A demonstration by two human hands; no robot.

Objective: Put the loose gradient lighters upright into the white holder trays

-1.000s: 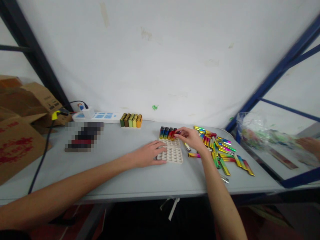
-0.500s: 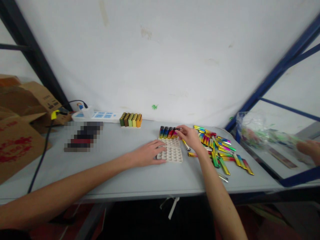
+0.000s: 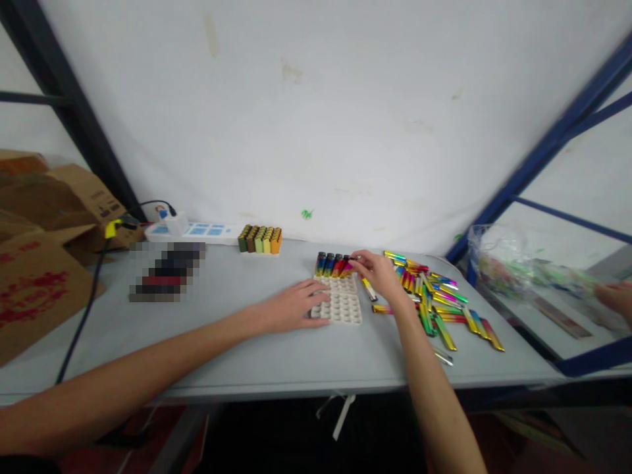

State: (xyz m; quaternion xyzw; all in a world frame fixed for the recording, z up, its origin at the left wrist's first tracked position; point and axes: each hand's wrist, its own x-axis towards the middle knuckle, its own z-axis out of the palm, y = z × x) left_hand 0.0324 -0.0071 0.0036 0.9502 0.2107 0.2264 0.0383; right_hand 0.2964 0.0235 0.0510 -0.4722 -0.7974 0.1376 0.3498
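Note:
A white tray (image 3: 340, 308) with rows of round holes lies on the table. At its far end stands a row of shiny multicoloured lighters (image 3: 329, 264) with dark tops. My left hand (image 3: 293, 307) grips the tray's left side, its fingers over the top and its thumb along the near edge. My right hand (image 3: 378, 271) is closed in a pinch on a lighter (image 3: 349, 265) at the right end of the row; the fingers partly cover it. Loose metallic lighters (image 3: 447, 329) lie scattered to the right of my right hand.
A block of upright green, brown, yellow and orange lighters (image 3: 260, 239) stands near the wall. Left of it are a power strip (image 3: 212, 232), a blurred-out object (image 3: 168, 271) and cardboard boxes (image 3: 39, 283). Another person's hand (image 3: 615, 296) shows beyond the blue frame (image 3: 538, 151) at right.
The whole view has shifted slightly. Both hands keep nearly the same place, the left at the tray and the right at the end of the lighter row.

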